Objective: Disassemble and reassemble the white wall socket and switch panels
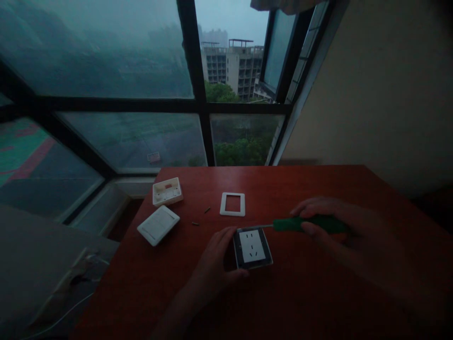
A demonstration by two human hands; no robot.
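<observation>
On the table lies a wall socket (252, 246) with a white slotted face and a dark surround, its cover frame off. My left hand (218, 257) grips its left side, fingers along the far corner and thumb at the near edge. In my right hand (329, 222) is a screwdriver (288, 225) with a green handle, held almost level. Its thin shaft points left and reaches over the socket's far edge; whether the tip touches a screw I cannot make out. Just beyond the socket sits a white cover frame (223, 204) with a square opening.
Two small screws (195, 224) lie left of the cover frame. Farther left are an open white mounting box (167, 191) and a white switch plate (158, 225) near the edge of the reddish table (300, 184). Windows stand behind the table, a wall to the right.
</observation>
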